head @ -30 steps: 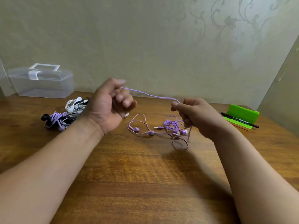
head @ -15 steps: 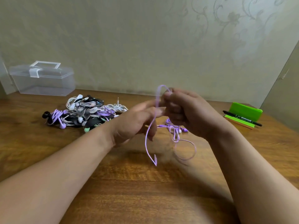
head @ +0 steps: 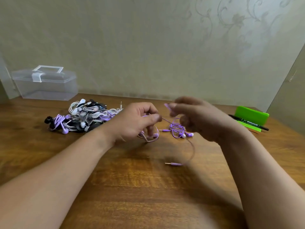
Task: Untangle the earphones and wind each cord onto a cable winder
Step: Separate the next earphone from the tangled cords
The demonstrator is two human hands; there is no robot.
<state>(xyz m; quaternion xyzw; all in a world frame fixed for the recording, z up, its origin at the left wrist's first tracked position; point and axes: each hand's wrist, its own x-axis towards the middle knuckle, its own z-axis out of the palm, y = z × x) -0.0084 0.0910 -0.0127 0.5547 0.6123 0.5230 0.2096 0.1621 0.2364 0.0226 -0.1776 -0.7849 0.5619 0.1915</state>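
As the hands are drawing apart, head view: half a second ago they were bunched together; now a gap is opening between them above the table (head: 132, 187).
Left hand (head: 137, 124): fingers are curling round the purple cord (head: 177, 128), pinching it at the thumb, with a small loop hanging beneath.
Right hand (head: 198, 119): blurred, thumb and forefinger are seemingly nipping a purple stretch of the same cord.
Tangle: the knotted part and its buds are lying on the wood between and below the hands.
Plug (head: 173, 163): it is trailing free nearer the camera, having swung out rightwards.
Pile of earphones (head: 82, 118): it is waiting behind the left hand, untouched.
Meaning: untangling is probably just getting going; no winding is happening yet.
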